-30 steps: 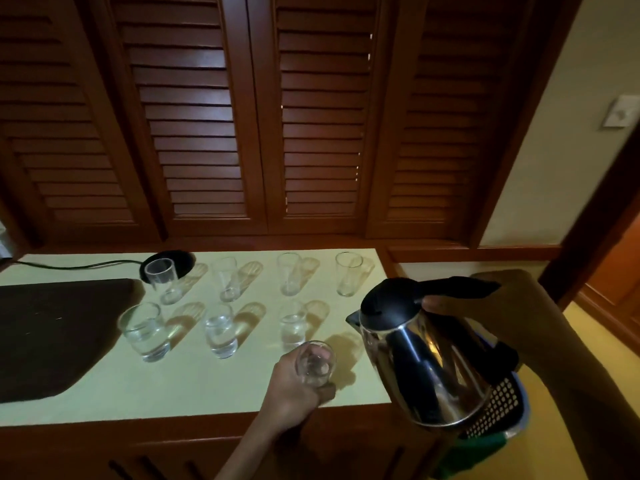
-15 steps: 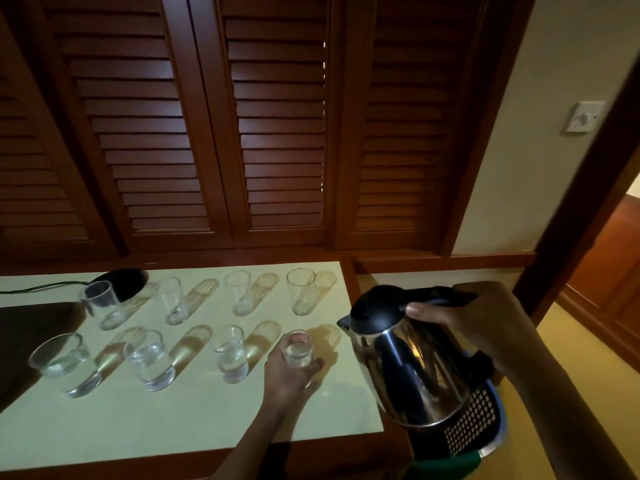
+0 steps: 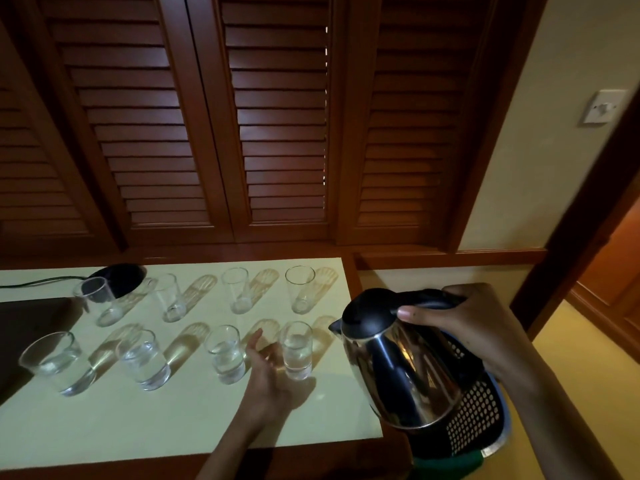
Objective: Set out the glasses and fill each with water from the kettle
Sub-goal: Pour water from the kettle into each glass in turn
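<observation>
1. The front edge of the table (image 3: pixel 173 420) is nearest to the person. There is bare room between this edge and the glasses, so an arm can slide in.
2. The left hand (image 3: pixel 265 368) lies low over the table, just beside the right-most water glass (image 3: pixel 296 351). Its grip is wide, with loose fingers, and it holds nothing. Whether a finger touches the glass cannot be told. The hand is likely there to keep this glass in line.
3. The right hand (image 3: pixel 464 327) has its grip tight round the black handle of the kettle (image 3: pixel 398 362). The kettle hangs in the air just past the table's right edge, above a basket (image 3: pixel 474 417). Its spout points at the glasses. Out there it cannot bump them.
4. Three more water glasses (image 3: pixel 143 360) stand in the near row, with gaps between them.
5. The four far glasses (image 3: pixel 237 291) look empty. So the job seems about half done. To reach them, the kettle must pass over the near row, so it should go high.
6. At the back left sits the kettle base (image 3: pixel 119 277), and wooden shutters (image 3: pixel 277 133) rise behind the table's back edge.
</observation>
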Demonstrator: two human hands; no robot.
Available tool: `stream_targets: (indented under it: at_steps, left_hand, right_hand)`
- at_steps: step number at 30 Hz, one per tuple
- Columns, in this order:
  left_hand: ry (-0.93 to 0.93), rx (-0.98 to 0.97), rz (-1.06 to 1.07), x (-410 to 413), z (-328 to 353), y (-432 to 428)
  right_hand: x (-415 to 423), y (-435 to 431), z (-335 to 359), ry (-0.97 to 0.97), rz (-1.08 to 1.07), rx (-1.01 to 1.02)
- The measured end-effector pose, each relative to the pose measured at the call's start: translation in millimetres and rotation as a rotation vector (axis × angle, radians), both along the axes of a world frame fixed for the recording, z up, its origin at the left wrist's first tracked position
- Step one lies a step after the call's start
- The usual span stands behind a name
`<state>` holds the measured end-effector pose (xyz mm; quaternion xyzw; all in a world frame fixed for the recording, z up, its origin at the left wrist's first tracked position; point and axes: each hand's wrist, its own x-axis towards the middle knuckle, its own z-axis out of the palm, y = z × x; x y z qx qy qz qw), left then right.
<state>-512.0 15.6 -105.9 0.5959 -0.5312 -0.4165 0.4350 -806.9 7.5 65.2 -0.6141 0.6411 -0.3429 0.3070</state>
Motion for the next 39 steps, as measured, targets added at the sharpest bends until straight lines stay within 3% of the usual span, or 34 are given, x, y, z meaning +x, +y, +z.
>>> stream_targets:
  at_steps: [3, 10, 13, 19, 21, 30, 35, 39]
  left_hand:
    - [0.012, 0.004, 0.026, 21, 23, 21]
    - [0.032, -0.253, 0.086, 44, 130, -15]
    - [-0.146, -0.214, 0.021, 40, 136, -76]
    - [-0.701, 0.153, -0.121, 21, 84, -181]
    - [-0.743, 0.202, -0.127, 17, 67, -193]
    - [-0.322, 0.050, -0.034, 16, 49, -197]
    - [0.021, -0.165, -0.016, 34, 104, -160]
    - [0.073, -0.292, -0.059, 66, 152, -94]
  right_hand:
    - [5, -3, 2, -0.008, 0.011, 0.020]
    - [10, -12, 5, -0.042, 0.017, 0.076]
    - [13, -15, 6, -0.073, 0.019, 0.116]
    - [17, -23, 6, -0.151, -0.024, 0.158]
    - [14, -26, 5, -0.148, -0.021, 0.164]
    - [17, -31, 7, -0.129, -0.024, 0.146]
    - [15, -24, 12, -0.110, 0.023, 0.092]
    - [21, -7, 21, -0.071, 0.108, -0.036]
